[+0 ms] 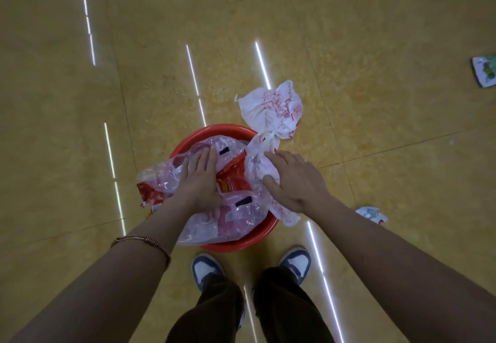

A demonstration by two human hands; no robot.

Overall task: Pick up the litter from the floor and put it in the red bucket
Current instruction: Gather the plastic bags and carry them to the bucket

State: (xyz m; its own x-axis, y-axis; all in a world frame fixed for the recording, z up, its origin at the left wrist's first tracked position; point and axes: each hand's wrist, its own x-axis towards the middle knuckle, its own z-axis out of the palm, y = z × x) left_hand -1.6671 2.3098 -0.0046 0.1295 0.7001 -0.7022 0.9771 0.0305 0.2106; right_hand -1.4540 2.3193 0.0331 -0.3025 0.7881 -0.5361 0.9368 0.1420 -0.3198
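Red bucket [212,130]: stands on the yellow floor [80,128] just ahead of the person's shoes [206,267], stuffed above its rim with litter.
Left hand [200,179]: palm down, fingers straight and together, pressing flat on the clear plastic bag [228,219] that bulges over the bucket's near and left rim.
Right hand [295,181]: palm down, fingers spread and nearly straight, pressing on the white printed bag [271,106] at the bucket's right rim; nothing is gripped.
White printed bag: its puffed top hangs out over the far-right rim.
Red wrapper [230,179]: wedged between the two hands, inside the bucket.
Bracelet [142,242]: on the left forearm.
Loose litter: a crumpled scrap [371,214] near the bucket's right side; a packet [485,71] well apart at the right edge of the head view.
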